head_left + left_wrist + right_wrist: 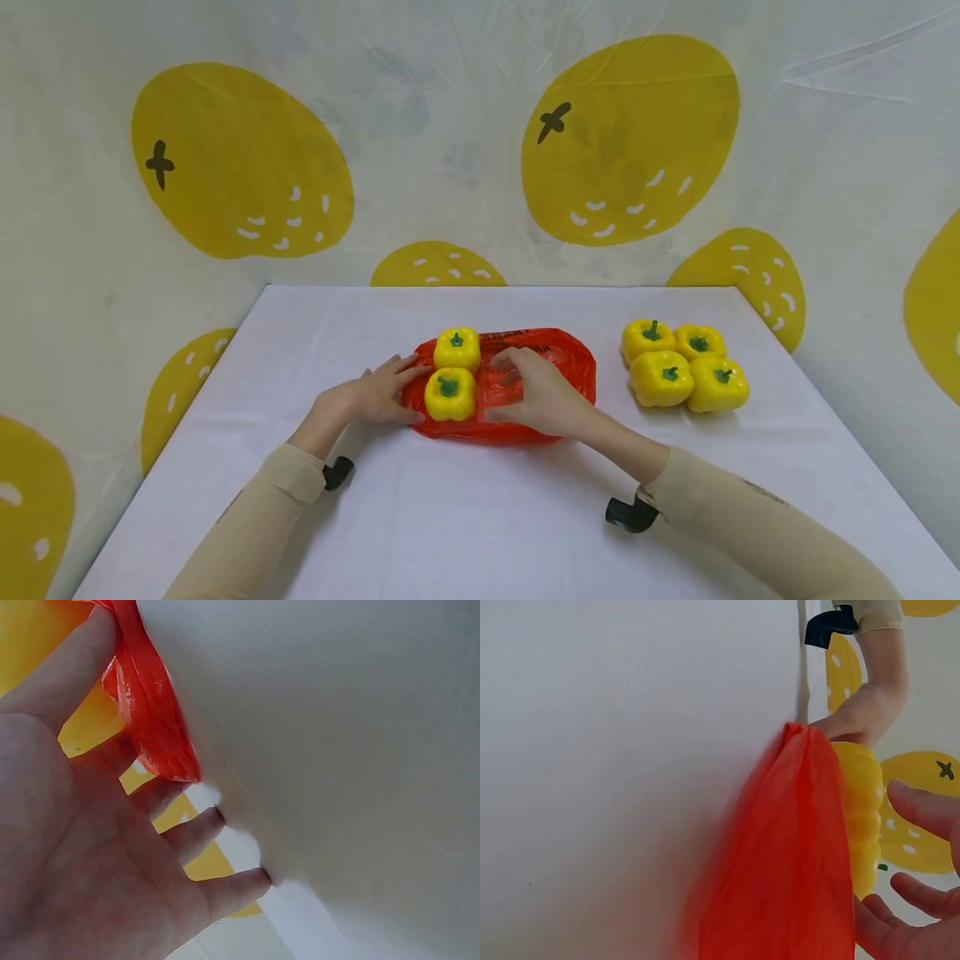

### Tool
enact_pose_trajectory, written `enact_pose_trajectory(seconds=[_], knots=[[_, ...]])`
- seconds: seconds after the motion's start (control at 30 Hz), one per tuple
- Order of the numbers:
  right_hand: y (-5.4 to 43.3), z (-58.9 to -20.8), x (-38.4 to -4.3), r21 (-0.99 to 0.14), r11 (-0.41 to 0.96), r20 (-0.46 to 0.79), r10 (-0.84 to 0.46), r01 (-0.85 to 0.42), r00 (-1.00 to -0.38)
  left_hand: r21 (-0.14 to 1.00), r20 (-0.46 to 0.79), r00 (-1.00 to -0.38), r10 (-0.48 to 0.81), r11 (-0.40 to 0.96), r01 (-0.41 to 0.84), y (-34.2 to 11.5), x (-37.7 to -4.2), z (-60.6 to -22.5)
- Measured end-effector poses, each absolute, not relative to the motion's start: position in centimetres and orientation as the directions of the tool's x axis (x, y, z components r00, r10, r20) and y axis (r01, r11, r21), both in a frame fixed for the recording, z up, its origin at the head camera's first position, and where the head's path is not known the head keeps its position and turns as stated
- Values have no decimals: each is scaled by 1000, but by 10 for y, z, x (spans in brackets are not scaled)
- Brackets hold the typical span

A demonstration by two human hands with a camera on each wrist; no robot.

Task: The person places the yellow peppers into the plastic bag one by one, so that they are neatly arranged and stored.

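Observation:
A red plastic bag (577, 367) with dark print lies flat on the white table. Two yellow bell peppers with green stems, a nearer one (450, 396) and a farther one (457, 350), sit on its left part. My left hand (381, 394) is at the bag's left edge, its fingers spread and the thumb touching the red plastic (154, 712). Over the middle of the bag, my right hand (543, 393) hovers just right of the peppers. Its thumb and fingers are bent loosely and apart, with nothing between them in the right wrist view.
Several more yellow bell peppers (660, 379) stand in a tight cluster on the table, right of the bag. The white table (480, 517) ends at a pale curtain (442, 125) printed with large yellow fruit. Dark wrist cameras (632, 515) sit at both sleeves.

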State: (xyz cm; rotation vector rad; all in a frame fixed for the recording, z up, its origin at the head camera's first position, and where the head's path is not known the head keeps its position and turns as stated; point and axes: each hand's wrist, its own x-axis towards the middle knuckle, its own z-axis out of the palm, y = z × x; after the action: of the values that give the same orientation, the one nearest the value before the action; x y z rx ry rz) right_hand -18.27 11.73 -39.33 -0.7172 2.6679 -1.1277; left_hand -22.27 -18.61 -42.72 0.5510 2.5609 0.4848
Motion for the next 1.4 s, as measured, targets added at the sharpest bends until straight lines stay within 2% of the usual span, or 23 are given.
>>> enact_pose_trajectory(seconds=[0.8,1.4], knots=[[178,-355,-180,-678,586,93,-530,-443,-843,403,-365,-814,452,865,299,-185,-220,-424],[249,-334,-178,-666,672,66,-379,-324,-923,417,-355,-822,446,862,288,-187,-219,-430]])
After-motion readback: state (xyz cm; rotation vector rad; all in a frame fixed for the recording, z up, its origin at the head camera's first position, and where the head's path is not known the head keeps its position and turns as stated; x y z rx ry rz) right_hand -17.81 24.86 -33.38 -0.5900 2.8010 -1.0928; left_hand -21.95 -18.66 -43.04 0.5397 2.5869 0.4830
